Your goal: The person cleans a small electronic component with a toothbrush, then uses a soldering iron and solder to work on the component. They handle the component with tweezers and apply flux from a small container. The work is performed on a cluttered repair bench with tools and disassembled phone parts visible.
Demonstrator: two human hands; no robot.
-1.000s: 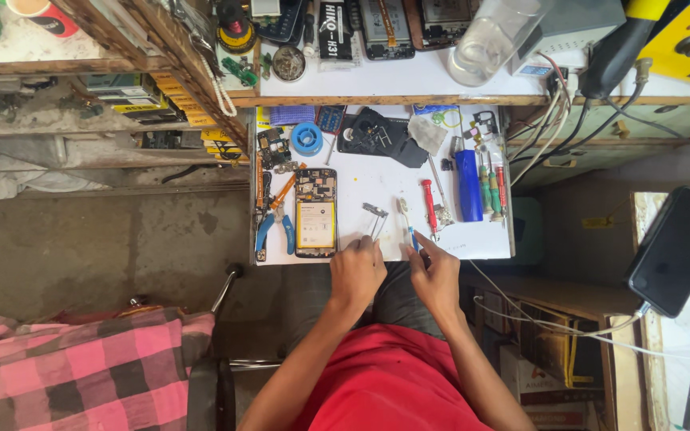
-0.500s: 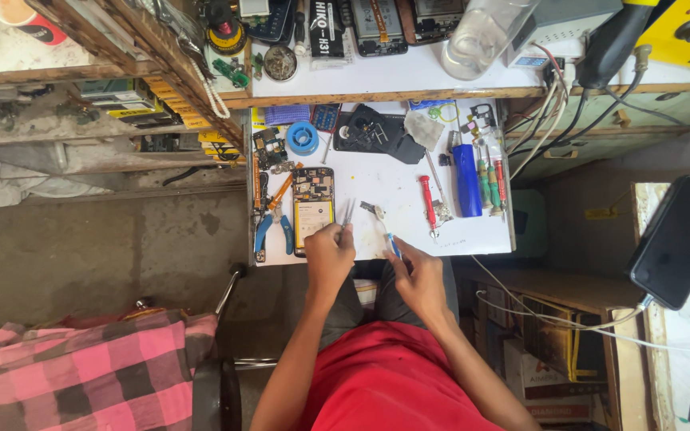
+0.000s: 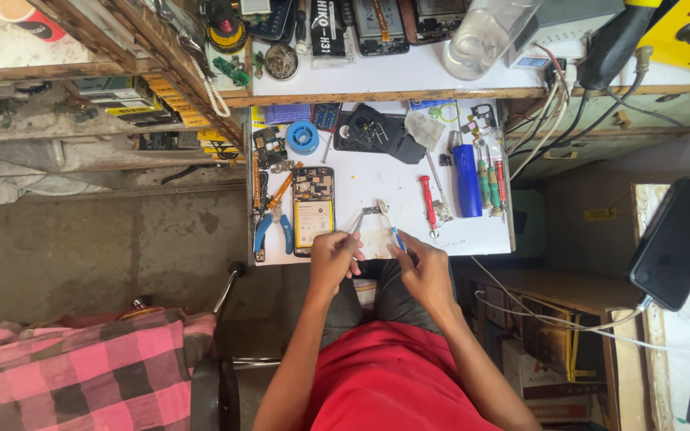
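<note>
My left hand [image 3: 334, 259] grips metal tweezers [image 3: 358, 222] whose tips point at a small metal part [image 3: 377, 209] on the white work table [image 3: 397, 179]. My right hand [image 3: 423, 267] holds a thin blue-handled tool [image 3: 394, 234], its tip at the same small part. Both hands hover at the table's near edge, close together. An opened phone [image 3: 313, 209] with its yellow battery showing lies just left of my left hand. My red shirt fills the bottom of the view.
Blue-handled pliers [image 3: 273, 223], a red screwdriver [image 3: 429, 203], a blue tube [image 3: 466, 179], more screwdrivers and a solder reel [image 3: 303, 136] lie on the table. A shelf above holds phones and a clear jar [image 3: 485, 32]. A pink checked cloth [image 3: 73, 371] covers a seat at left. A dark phone [image 3: 676, 239] charges at right.
The view shifted slightly. My hands stay together at the table's near edge, with the tweezers and blue tool still worked on the small part.
</note>
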